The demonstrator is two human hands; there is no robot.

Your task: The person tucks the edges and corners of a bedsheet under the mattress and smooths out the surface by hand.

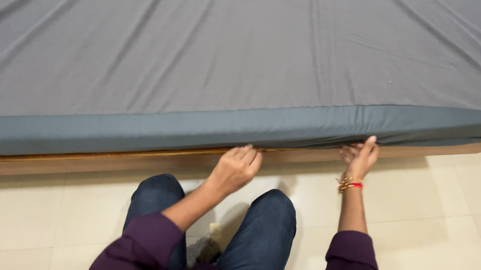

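Both hands tuck the grey sheet (201, 54) under the mattress (128, 132). The left hand (237, 167) is curled at the mattress's lower edge; the right hand (361, 158) is spread flat there. Next, I judge, fingers must push deeper.

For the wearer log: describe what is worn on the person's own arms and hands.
Both arms wear dark purple long sleeves, pushed up so the forearms are bare. The left hand is bare, with no ring or band visible. The right hand is also bare, but its wrist carries gold-coloured bangles and a thin red band beside them. No gloves or watch are visible.
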